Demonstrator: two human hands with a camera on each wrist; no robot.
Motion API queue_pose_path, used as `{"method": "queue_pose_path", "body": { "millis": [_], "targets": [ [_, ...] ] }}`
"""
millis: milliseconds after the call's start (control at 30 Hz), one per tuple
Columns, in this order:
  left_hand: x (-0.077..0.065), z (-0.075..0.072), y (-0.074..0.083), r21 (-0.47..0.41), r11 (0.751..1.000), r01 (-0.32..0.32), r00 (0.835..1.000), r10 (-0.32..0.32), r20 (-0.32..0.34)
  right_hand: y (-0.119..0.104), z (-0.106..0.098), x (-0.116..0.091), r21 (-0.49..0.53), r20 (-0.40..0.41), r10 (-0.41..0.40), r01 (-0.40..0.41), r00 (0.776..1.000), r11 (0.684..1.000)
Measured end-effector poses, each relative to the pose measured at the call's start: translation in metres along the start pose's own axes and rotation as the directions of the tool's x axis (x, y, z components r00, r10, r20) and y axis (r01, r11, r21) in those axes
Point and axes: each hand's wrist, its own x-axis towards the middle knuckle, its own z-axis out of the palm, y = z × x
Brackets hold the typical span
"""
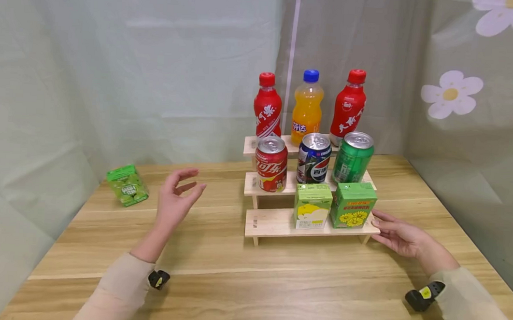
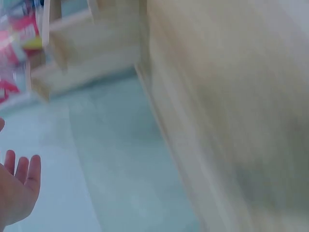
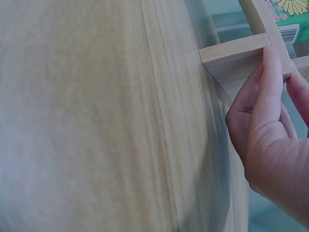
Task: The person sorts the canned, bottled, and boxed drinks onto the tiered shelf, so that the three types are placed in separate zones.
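At the right end of a three-tier wooden display rack, my right hand pinches the end of the lowest tier. The right wrist view shows its fingers on the corner of the wooden board. On that tier stand a pear juice box and a green drink box with yellow flowers, nearest the right hand. My left hand hovers left of the rack, thumb and fingers loosely bent, holding nothing. Further left, a small green packet sits on the table.
The middle tier carries a red cola can, a blue Pepsi can and a green can. Behind them stand two red bottles and an orange soda bottle. Curtains hang behind the wooden table.
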Motion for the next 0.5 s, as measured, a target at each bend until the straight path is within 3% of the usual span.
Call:
{"method": "queue_pose_path", "body": {
  "millis": [167, 500],
  "targets": [
    [0.016, -0.029, -0.006, 0.073, 0.997, -0.008, 0.998, 0.012, -0.054, 0.0, -0.001, 0.001, 0.001, 0.01, 0.004, -0.004, 1.0, 1.0],
    [0.041, -0.075, -0.033, 0.241, 0.967, 0.08, 0.993, -0.056, -0.103, 0.0, -0.001, 0.001, 0.009, 0.014, 0.013, -0.013, 1.0, 1.0]
  ]
}}
